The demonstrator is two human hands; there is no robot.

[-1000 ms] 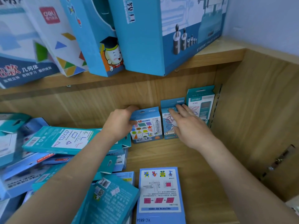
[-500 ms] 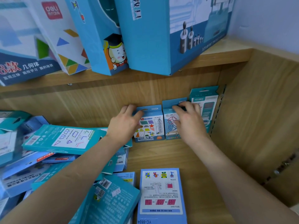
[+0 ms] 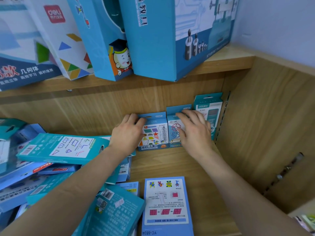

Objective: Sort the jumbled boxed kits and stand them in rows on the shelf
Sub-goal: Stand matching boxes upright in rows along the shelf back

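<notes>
Three small blue kit boxes stand upright against the back of the wooden shelf [image 3: 170, 160]. My left hand [image 3: 127, 133] grips the left edge of the coloured-shapes box [image 3: 156, 133]. My right hand [image 3: 194, 132] lies flat over the frame-model box [image 3: 174, 126], fingertips at its top. A taller teal box [image 3: 208, 106] stands to the right of it by the side wall. A flat blue box [image 3: 166, 203] lies face down on the shelf near me. A jumbled heap of boxes [image 3: 56, 149] fills the left side.
The upper shelf [image 3: 221, 65] carries large blue and white boxes [image 3: 153, 40] that overhang its edge. A wooden side wall [image 3: 264, 133] with a metal peg strip closes the right. Bare shelf board lies between the standing boxes and the flat box.
The coloured-shapes box has gone from leaning to standing upright beside the frame-model box. Both hands have settled onto the two boxes and pressed them back against the shelf wall.
</notes>
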